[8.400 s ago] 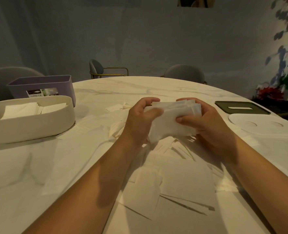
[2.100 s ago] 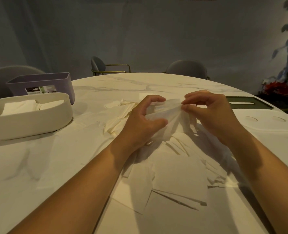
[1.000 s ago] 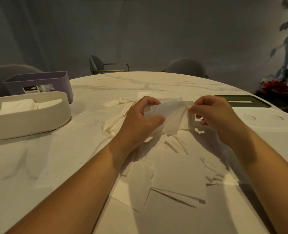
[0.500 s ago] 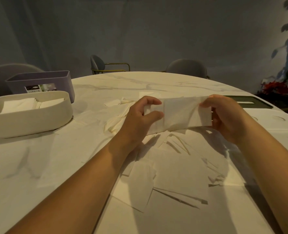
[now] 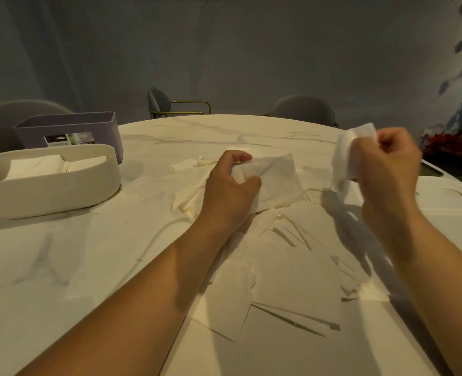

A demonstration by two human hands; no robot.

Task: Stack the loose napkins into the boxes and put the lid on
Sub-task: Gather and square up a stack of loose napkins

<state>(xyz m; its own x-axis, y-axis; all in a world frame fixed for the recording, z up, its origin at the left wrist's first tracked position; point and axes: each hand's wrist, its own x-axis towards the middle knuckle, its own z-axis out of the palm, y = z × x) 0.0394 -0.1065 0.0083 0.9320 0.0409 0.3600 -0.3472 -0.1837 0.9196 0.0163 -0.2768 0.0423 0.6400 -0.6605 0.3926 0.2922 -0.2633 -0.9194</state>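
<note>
Marble-look round table (image 5: pixel 61 253) takes up most of the view. Loose napkins (image 5: pixel 292 280) are scattered over the near middle of it, many still flat and unsorted. The cream oval box (image 5: pixel 48 191) sits far left, open, with some folded napkins (image 5: pixel 34 166) already laid inside. It looks partly filled, not full. The purple box (image 5: pixel 88 128) is right behind it, open too, contents not visible. Neither box has a lid on.

Judgement: early to mid task. One box is started; most of the pile and both lids are left.

Left hand (image 5: pixel 229 194) is over the table centre, palm side away from the camera, thumb and fingers curled round the near end of a small gathered stack (image 5: pixel 278 180) held low above the pile. Right hand (image 5: pixel 387 164) is raised off to the right, well apart from the left, fist-like, fingers closed on one crumpled single napkin (image 5: pixel 346 158) that hangs down. It is motion-blurred.
</note>
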